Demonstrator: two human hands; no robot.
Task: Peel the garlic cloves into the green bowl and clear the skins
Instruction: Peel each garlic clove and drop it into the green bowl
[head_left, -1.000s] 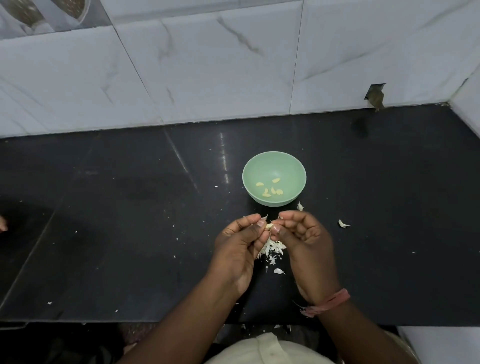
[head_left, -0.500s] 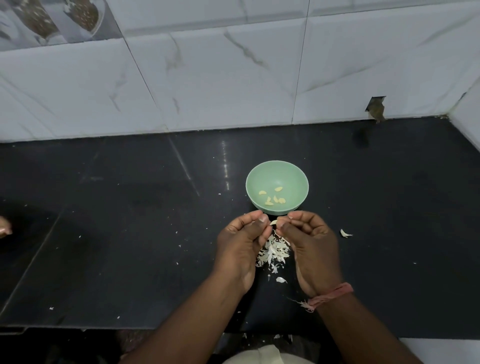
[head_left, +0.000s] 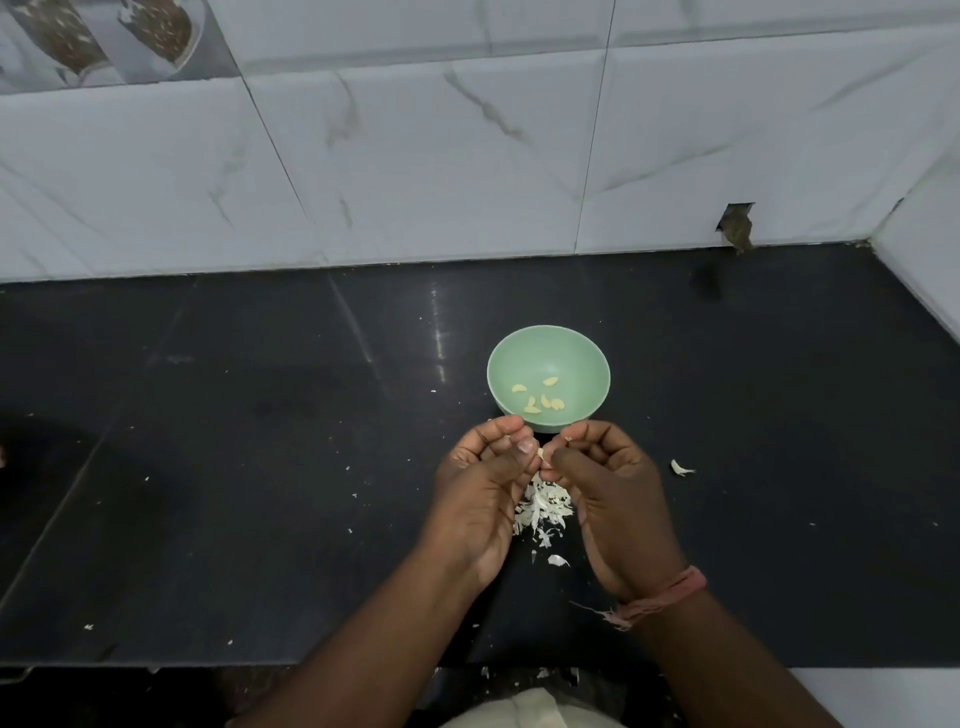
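Hands meet just this side of the bowl: left hand (head_left: 480, 480) and right hand (head_left: 605, 480) both curled, fingertips pinching one garlic clove (head_left: 541, 454) between them, only a sliver of it showing, so cannot tell how much skin is left on it. Step in hand looks like stripping that clove; best done with the left holding it steady while the right thumbnail lifts the skin at one end and pulls it off in strips, hands kept over the skin pile (head_left: 543, 506) so the bits land there and not in the bowl. Pile sits on the black counter (head_left: 260, 493) right under the hands, one loose skin (head_left: 558, 560) at its near edge, another (head_left: 681, 468) further right, small flecks scattered around. A pink thread band (head_left: 670, 595) is on the right wrist. Just beyond the fingertips is the green bowl (head_left: 524, 345) with about five peeled cloves (head_left: 540, 399) in it, a short drop once the clove is bare. Nothing blocks the way to the bowl. Far back is the tiled wall (head_left: 467, 156) with a chipped hole low on the right. Skins are still to be cleared
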